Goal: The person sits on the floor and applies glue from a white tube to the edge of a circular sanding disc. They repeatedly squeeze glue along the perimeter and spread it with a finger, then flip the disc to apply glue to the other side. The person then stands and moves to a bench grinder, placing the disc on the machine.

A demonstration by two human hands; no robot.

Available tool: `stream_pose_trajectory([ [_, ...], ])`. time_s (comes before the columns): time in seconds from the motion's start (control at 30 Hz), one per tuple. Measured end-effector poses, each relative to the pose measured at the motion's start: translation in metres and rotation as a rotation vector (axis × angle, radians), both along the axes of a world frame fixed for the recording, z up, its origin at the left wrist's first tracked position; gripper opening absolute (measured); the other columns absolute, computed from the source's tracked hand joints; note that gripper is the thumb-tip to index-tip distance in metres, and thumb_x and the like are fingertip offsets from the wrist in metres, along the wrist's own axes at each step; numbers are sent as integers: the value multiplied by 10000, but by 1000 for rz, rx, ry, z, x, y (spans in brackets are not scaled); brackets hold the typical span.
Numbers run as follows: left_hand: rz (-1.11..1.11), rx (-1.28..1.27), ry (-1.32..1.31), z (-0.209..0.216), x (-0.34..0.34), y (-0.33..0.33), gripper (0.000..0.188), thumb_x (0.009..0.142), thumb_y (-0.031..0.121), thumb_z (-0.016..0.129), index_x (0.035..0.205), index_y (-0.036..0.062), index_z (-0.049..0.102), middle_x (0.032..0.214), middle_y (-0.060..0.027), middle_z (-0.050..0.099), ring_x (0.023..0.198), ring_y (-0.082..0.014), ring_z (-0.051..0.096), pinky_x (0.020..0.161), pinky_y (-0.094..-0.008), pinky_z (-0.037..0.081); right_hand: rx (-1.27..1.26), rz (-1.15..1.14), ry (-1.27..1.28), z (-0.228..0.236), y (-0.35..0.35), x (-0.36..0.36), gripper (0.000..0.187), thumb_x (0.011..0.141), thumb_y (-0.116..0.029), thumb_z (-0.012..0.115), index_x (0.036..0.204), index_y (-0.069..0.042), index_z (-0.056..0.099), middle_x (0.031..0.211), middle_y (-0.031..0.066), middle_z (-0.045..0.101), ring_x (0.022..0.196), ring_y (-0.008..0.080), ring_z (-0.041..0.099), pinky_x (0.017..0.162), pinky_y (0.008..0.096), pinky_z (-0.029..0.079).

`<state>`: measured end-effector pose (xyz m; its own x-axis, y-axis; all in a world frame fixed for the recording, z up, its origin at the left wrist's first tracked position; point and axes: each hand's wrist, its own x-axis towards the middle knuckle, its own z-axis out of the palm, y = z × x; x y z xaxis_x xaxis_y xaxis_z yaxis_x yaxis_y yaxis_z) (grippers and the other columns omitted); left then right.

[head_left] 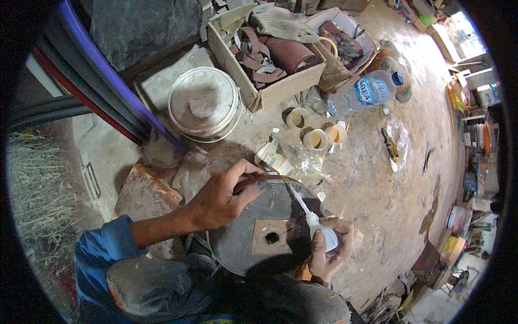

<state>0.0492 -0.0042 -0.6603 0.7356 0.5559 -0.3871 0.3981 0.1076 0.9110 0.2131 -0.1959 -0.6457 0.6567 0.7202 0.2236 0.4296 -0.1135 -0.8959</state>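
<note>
A dark grey round disc (232,237) rests before me at my knees, with a square tan plate (261,245) and a hole at its middle. A brown strip (253,181) lies along the disc's far rim. My left hand (221,200) pinches this strip against the rim between thumb and fingers. In my right hand (326,254), a small whitish squeeze bottle (329,241) is held tilted. Its long thin nozzle points up and left, the tip close to the disc's far edge beside the strip. Whether liquid comes out is too small to tell.
Ahead stand a lidded white bucket (202,100) and a cardboard box (264,100) of brown abrasive rolls, with a glove (283,22) on top. Right of them are a plastic water bottle (367,93), small cups (315,140) and pliers (389,146). A brick-like block (143,189) lies left.
</note>
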Motion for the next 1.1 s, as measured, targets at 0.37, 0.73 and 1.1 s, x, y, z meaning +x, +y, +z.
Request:
stream_pose_trajectory([
  [0.37,-4,-4,93,7,3,-5,308,956,176,569,1199,-13,590,1087,-160,675,1004,-232,660,907,-357,499,-29,-191,369,1,0,8,358,870,-262,738,1084,-36,561,989,71,595,909,170,573,828,296,443],
  [0.73,37,216,-76,22,5,-10,351,921,167,631,1214,-24,604,964,-237,721,883,-318,737,789,-390,561,252,-322,214,-3,0,-9,498,849,-316,813,1098,-68,460,965,52,512,945,183,574,872,359,503],
  [1.1,-44,75,112,28,5,-10,322,942,169,552,1206,-3,618,965,-174,706,909,-211,688,829,-348,519,143,-189,323,6,5,14,408,876,-309,742,1067,-40,501,941,51,517,814,127,517,730,270,422],
])
